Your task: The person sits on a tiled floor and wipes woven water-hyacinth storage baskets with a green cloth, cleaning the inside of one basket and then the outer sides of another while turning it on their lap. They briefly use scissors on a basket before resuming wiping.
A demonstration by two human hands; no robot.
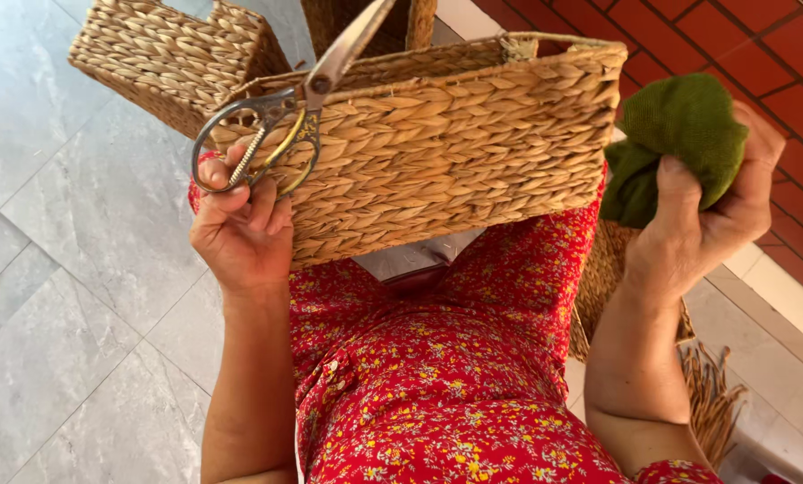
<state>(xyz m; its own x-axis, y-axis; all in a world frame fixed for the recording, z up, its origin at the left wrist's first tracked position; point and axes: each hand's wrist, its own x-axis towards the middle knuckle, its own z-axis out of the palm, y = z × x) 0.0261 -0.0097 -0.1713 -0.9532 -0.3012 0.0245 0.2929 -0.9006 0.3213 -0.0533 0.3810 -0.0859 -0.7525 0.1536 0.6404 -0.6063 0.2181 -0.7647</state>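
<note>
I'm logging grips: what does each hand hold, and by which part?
The left hand holds metal scissors by their handle loops. The right hand clutches a bunched green cloth around its lower part.

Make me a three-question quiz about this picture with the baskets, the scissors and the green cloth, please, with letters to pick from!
1. Where does the big rectangular woven straw basket rest?
A. on the person's lap
B. on a shelf
C. inside another basket

2. What colour is the bunched cloth in the right hand?
A. blue
B. green
C. white

3. How are the metal scissors in the left hand?
A. lying on the floor
B. tucked inside the basket
C. held by the handles, blades up and together

Answers:
1. A, because the basket sits over the knees in the red flowered dress.
2. B, because the cloth is dark green against the red brick floor.
3. C, because fingers go through the handle loops and the blades point up past the basket rim.
</note>
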